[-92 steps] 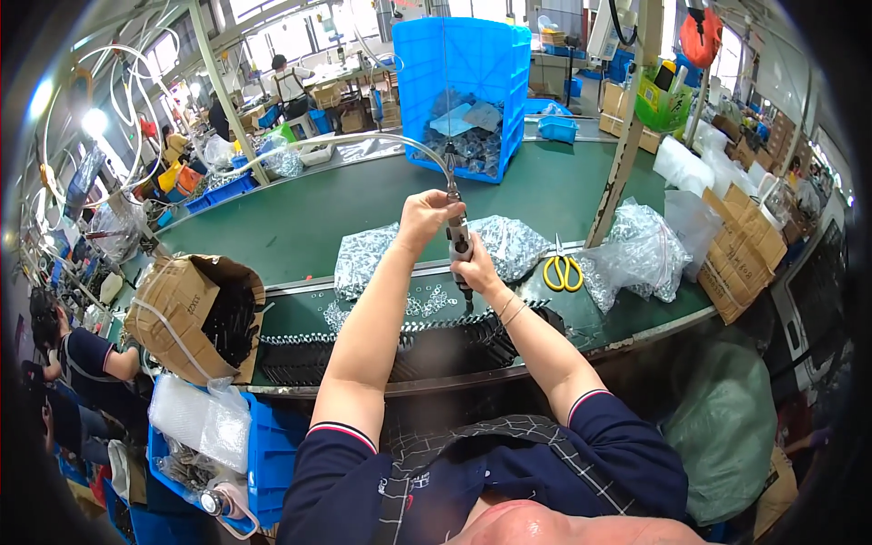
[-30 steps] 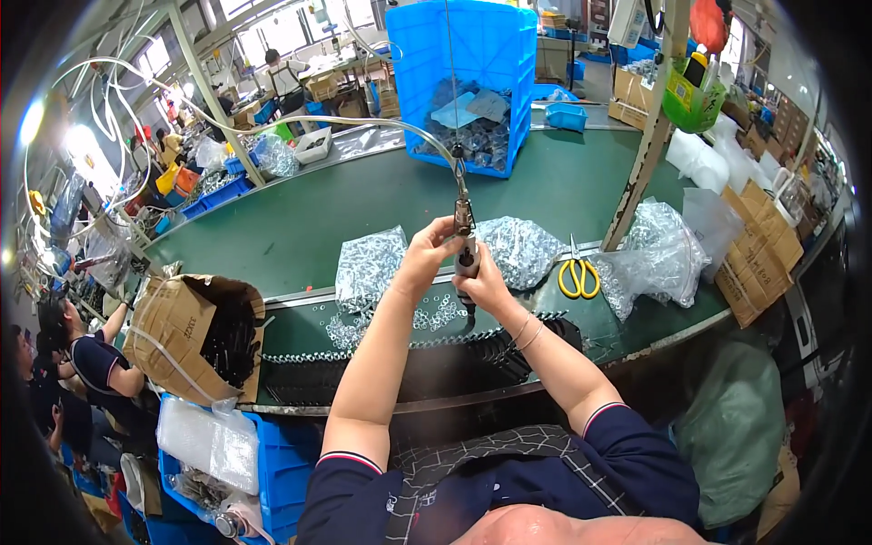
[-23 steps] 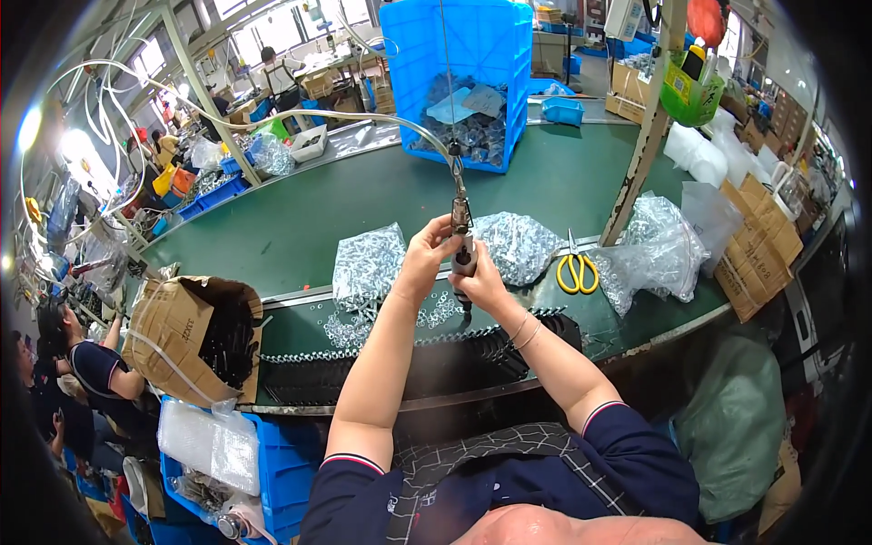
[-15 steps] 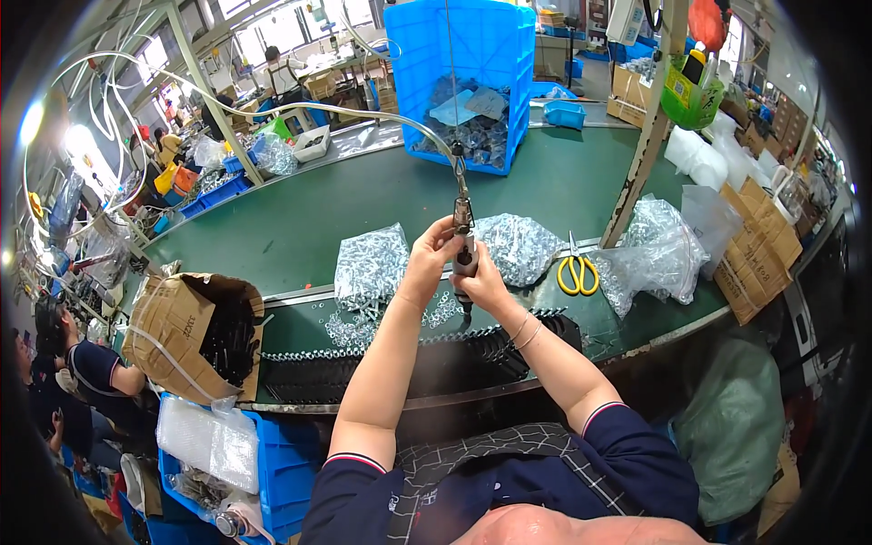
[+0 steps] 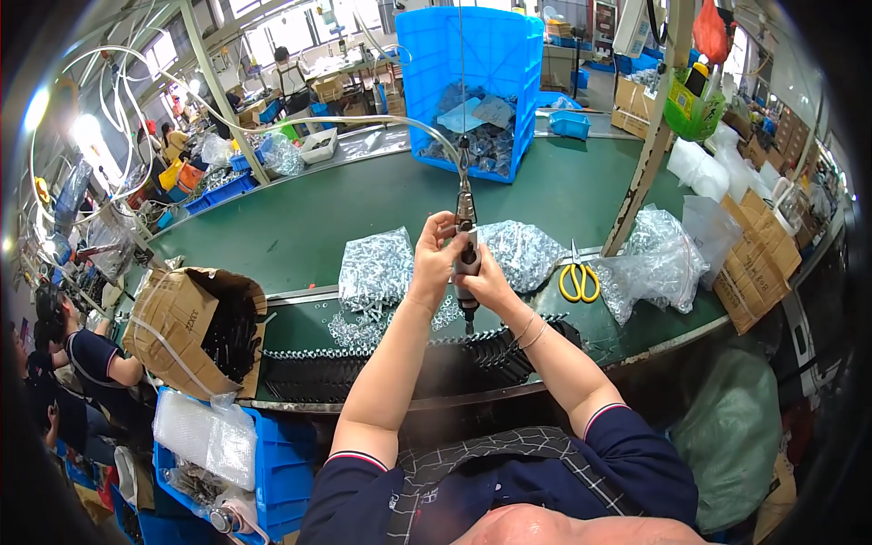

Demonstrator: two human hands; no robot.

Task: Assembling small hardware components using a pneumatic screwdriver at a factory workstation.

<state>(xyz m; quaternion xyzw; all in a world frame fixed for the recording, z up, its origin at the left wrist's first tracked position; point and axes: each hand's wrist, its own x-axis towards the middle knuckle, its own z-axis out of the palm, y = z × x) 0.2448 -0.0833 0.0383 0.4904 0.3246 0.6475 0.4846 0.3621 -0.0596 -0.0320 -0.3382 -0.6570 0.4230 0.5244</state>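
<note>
Both my hands are closed around an upright power screwdriver [image 5: 468, 258] that hangs from a cable, with a pale hose running to its top. My left hand [image 5: 437, 258] grips its left side, the thumb against the body and the upper fingers curled near the top. My right hand [image 5: 489, 281] wraps the lower right side. The tool's dark tip points down at a row of small metal nuts [image 5: 363, 351] along the upper edge of several black parts [image 5: 313, 383] lined up side by side. Whether the tip touches a nut I cannot tell.
Bags of metal fasteners [image 5: 374, 263] lie beyond the row, with yellow-handled scissors [image 5: 579, 282] to the right. A cardboard box [image 5: 168, 318] of black parts stands left. A large blue bin [image 5: 472, 54] stands on the green table [image 5: 309, 232]; a metal post [image 5: 636, 195] rises at right.
The whole view has shifted slightly. My left hand's upper fingers have lifted a little along the screwdriver, and its tip shows more plainly, slightly lower. Both hands still hold the tool.
</note>
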